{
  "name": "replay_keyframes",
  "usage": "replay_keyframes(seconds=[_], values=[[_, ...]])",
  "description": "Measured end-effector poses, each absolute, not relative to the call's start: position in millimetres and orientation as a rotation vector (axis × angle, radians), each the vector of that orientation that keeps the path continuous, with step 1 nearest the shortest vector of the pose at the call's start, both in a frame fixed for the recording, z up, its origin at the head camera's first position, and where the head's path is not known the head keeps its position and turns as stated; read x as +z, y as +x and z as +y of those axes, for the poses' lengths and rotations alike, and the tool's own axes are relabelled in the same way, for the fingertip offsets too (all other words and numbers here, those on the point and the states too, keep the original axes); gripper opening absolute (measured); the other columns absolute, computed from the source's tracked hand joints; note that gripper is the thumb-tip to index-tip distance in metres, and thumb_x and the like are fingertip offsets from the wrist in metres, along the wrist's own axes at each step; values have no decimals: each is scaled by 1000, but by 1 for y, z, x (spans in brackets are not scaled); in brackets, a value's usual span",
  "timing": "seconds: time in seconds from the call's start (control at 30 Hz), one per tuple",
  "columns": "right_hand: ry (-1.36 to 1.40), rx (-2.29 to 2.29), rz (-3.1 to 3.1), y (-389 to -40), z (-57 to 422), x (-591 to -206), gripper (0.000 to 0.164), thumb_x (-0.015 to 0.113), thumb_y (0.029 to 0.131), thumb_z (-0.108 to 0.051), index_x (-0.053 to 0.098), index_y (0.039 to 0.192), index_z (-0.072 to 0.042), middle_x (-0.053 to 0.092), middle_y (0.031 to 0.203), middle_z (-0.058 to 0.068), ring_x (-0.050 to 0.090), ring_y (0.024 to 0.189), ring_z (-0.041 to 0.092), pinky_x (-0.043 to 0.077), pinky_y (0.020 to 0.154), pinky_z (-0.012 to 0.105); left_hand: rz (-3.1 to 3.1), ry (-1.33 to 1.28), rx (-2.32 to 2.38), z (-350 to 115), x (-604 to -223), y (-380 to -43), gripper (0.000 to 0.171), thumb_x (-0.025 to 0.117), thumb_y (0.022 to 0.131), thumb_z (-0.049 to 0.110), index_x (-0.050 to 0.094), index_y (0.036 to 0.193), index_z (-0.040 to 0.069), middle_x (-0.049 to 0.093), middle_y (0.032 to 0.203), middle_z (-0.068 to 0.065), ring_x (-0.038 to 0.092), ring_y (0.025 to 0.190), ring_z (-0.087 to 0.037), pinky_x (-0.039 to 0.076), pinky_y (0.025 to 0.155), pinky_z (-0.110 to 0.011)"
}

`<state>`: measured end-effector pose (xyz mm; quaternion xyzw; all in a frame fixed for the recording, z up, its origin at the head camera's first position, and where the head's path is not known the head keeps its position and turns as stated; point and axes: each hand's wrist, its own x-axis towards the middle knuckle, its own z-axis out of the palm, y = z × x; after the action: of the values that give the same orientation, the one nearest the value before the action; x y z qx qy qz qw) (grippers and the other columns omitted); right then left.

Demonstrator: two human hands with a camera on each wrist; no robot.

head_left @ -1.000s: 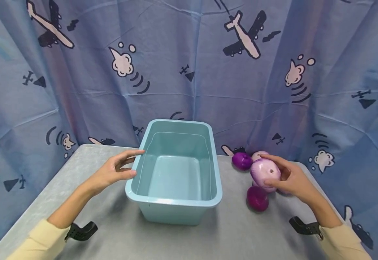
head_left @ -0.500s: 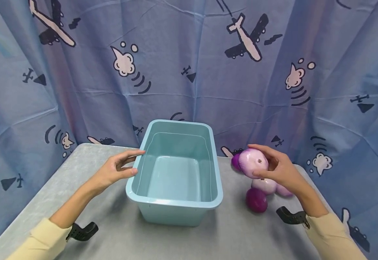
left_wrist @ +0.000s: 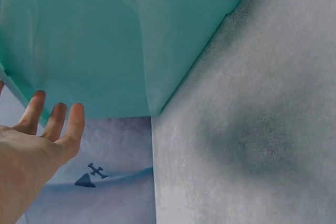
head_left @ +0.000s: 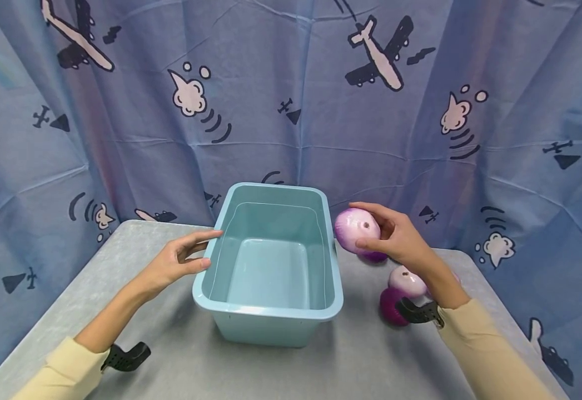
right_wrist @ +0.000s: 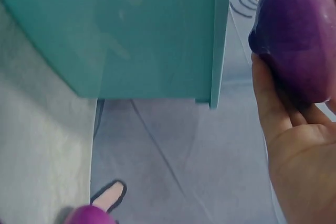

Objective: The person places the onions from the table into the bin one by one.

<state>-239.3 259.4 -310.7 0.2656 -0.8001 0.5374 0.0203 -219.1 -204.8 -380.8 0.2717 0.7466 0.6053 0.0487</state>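
Before the curtain, your right hand grips an onion just right of the tub, whose long axis points away, your left hand loosely spread opposite.

Bright even light, glints on onion, diffuse shadows on tabletop, wrist views softer

The grey table carries 1 light-blue tub and several purplish onions.
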Motion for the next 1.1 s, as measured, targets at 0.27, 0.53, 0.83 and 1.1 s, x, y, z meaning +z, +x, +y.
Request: replay_keyframes(seconds=[0.27, 0.53, 0.83, 1.1], values=[[898, 1725, -2480, -248, 230, -307, 66, 84, 82, -2, 57, 143, -6, 62, 127, 15, 61, 102, 32, 56, 83, 34, 2282, 824, 1837, -206, -380, -219, 53, 65, 99, 12, 50, 150, 12, 46, 152, -9, 40, 139, -36, 46, 101, -44], [958, 1766, -2473, -253, 207, -308, 68, 85, 82, -3, 56, 144, -6, 62, 129, 14, 61, 108, 31, 54, 89, 34, 2281, 825, 1832, -205, -380, -218, 53, 64, 100, 13, 50, 151, 12, 46, 153, -9, 39, 139, -36, 48, 99, -39], [1097, 1900, -2361, -252, 208, -311, 58, 77, 89, 1, 53, 143, 0, 59, 137, 19, 59, 123, 35, 52, 96, 42, 2310, 823, 1805, -205, -378, -218, 54, 65, 100, 15, 50, 151, 15, 46, 153, -6, 40, 139, -35, 45, 102, -45], [988, 1822, -2367, -244, 230, -313, 40, 74, 92, 1, 61, 130, 5, 64, 124, 25, 65, 111, 40, 55, 89, 40, 2317, 815, 1798, -205, -379, -218, 54, 65, 100, 15, 49, 152, 15, 45, 153, -5, 40, 139, -36, 44, 103, -48]])
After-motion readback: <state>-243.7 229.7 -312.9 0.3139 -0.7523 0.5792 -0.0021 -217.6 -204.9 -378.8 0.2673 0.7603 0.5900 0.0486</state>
